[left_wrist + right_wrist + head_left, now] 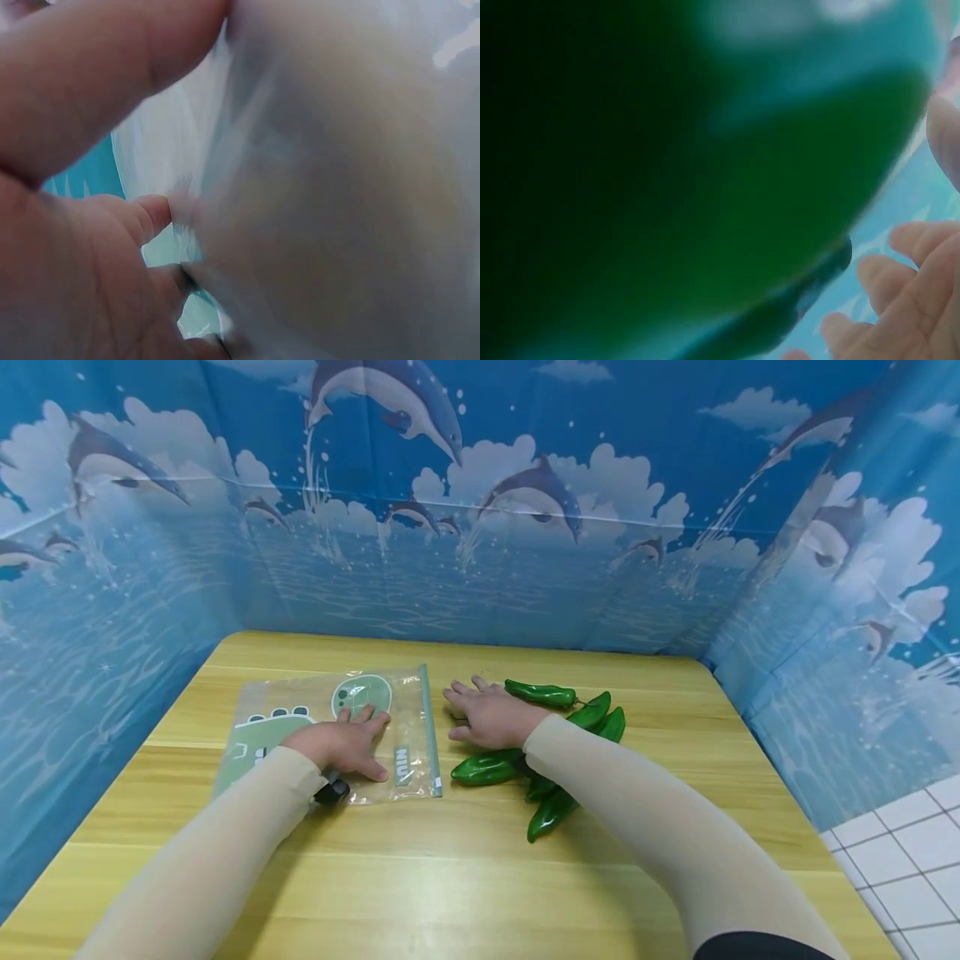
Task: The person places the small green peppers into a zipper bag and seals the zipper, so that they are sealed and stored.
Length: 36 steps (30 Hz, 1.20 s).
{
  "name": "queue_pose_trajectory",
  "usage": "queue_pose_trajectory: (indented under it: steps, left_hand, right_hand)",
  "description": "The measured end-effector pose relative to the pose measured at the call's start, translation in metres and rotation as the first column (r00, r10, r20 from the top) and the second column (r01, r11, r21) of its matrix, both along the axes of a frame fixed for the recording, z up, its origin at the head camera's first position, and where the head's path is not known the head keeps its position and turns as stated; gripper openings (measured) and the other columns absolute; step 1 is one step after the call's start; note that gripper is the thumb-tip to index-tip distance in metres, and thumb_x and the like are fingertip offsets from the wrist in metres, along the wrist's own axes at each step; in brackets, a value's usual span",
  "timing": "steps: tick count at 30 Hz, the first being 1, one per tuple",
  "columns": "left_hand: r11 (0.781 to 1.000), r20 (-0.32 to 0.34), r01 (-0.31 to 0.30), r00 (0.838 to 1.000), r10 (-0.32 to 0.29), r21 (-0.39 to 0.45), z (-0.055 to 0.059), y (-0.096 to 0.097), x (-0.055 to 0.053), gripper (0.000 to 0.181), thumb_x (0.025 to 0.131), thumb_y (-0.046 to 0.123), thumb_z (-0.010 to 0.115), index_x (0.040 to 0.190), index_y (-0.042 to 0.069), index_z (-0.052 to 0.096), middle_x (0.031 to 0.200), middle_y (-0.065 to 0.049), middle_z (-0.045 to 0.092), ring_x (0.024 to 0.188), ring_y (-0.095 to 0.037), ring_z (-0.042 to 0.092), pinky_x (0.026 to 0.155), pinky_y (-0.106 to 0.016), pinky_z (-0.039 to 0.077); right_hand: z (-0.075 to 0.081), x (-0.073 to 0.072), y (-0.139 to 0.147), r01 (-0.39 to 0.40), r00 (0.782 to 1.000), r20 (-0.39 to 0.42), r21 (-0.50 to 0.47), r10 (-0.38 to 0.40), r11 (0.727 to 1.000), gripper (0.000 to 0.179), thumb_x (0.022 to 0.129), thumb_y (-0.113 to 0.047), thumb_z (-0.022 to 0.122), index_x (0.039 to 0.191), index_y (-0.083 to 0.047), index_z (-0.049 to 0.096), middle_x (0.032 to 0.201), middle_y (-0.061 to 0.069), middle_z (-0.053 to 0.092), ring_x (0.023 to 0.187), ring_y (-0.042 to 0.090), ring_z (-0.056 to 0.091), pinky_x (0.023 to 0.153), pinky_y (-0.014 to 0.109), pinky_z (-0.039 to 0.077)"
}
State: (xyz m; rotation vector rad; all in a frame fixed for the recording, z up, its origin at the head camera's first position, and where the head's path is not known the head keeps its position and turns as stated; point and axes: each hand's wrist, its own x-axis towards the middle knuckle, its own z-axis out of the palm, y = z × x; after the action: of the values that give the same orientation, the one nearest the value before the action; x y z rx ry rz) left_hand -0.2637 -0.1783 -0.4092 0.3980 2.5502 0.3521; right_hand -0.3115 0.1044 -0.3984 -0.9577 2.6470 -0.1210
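A clear zip bag (408, 714) with a green cartoon print lies flat on the table at the left, its green zip strip (430, 727) facing right. My left hand (341, 745) rests on the bag with fingers spread; in the left wrist view the clear plastic (322, 195) fills much of the picture beside the fingers. Right of the bag, several glossy green peppers (555, 814) lie in a loose pile. My right hand (501, 717) reaches over the pile's left side, fingers extended. In the right wrist view a blurred green pepper (802, 172) looms close, with the fingers beyond it.
The light wooden table (420, 877) has a rounded far edge. A blue curtain (360, 585) printed with dolphins surrounds its back and sides. White tiles (911, 852) show at the lower right.
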Motion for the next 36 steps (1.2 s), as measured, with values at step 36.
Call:
queue_pose_trajectory:
  steps: [36]
  left_hand:
    - [0.998, -0.001, 0.006, 1.0, -0.006, 0.062, -0.008, 0.001, -0.007, 0.108, 0.086, 0.047, 0.083, 0.17, 0.018, 0.021, 0.178, -0.018, 0.0, 0.159, -0.055, -0.007, 0.12, -0.081, 0.006]
  right_hand:
    - [-0.026, 0.007, -0.014, -0.026, 0.997, -0.069, 0.157, 0.038, 0.987, 0.092, 0.098, -0.076, 0.048, 0.17, -0.027, 0.019, 0.178, -0.008, 0.014, 0.165, 0.039, 0.01, 0.131, 0.06, 0.015]
